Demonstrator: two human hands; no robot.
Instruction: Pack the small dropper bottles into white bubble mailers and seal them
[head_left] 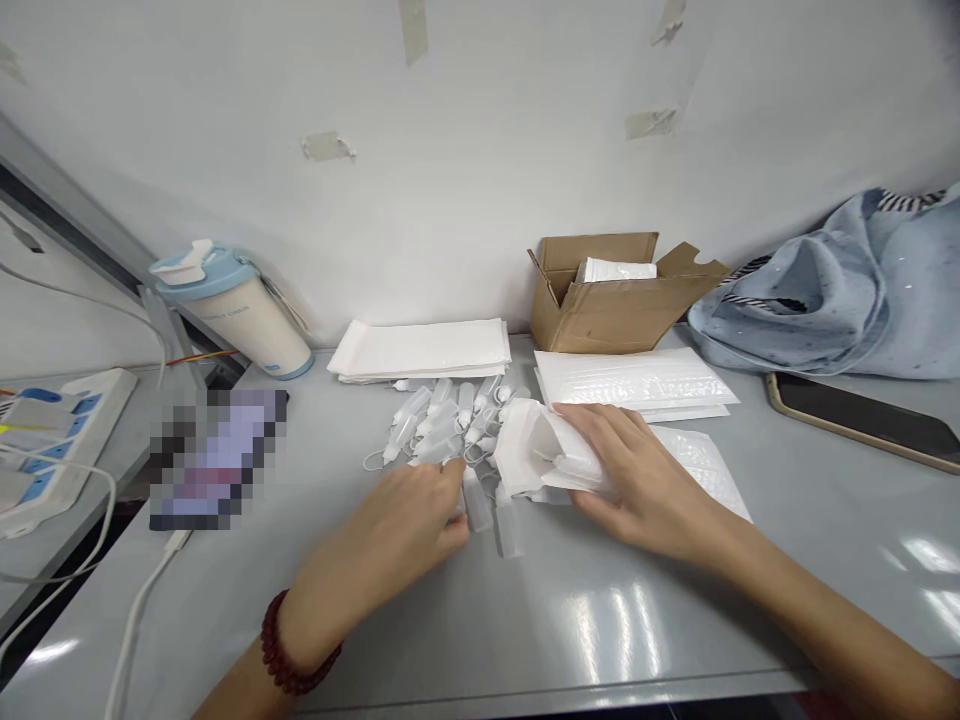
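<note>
My right hand (619, 465) is closed round a white padded envelope (566, 450), whose open mouth faces left toward a pile of bottles. The pile holds several small translucent squeeze bottles (439, 420) with white tips and looped cap straps. At the near side of the pile, my left hand (416, 505) has its fingers curled round a small bottle, mostly hidden by the hand. Two loose bottles (508, 525) lie just right of its fingertips. Another white padded envelope (705, 465) lies flat, partly behind my right hand.
Behind the bottles lies a stack of white envelopes (424, 348), with more padded envelopes (630, 380) to its right. An open cardboard box (607, 310) stands by the wall. Around the edges are a tumbler (247, 310), two phones (870, 415), a power strip (67, 440) and a blue cloth bag (847, 290).
</note>
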